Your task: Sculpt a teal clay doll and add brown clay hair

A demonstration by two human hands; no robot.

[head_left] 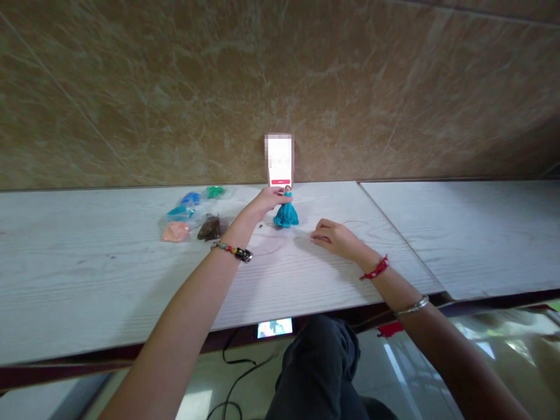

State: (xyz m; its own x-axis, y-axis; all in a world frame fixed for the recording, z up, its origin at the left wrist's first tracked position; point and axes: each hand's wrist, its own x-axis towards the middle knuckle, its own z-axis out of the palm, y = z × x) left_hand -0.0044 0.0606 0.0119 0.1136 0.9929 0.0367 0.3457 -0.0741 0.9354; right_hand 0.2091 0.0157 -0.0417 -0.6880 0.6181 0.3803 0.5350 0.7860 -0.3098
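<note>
My left hand (pixel 269 201) is closed around the upper part of a small doll figure (pixel 286 214) in a teal, flared dress. The figure stands upright on the white table, its skirt spreading below my fingers. To its right, my right hand (pixel 335 238) hovers close to the tabletop, apart from the figure. Its fingers are curled and drawn together at the tips; anything between them is too small to make out. Left of my left wrist lie bags of soft modelling clay: brown (pixel 210 227), peach (pixel 175 231), teal (pixel 180 212), blue (pixel 191 198) and green (pixel 215 191).
A phone (pixel 280 160) with a lit screen leans against the marbled wall (pixel 175 93) behind the figure. The white wood-grain table (pixel 87 280) has a seam right of my right hand. Below its front edge are another lit screen (pixel 275 328) and a black cable (pixel 236 379).
</note>
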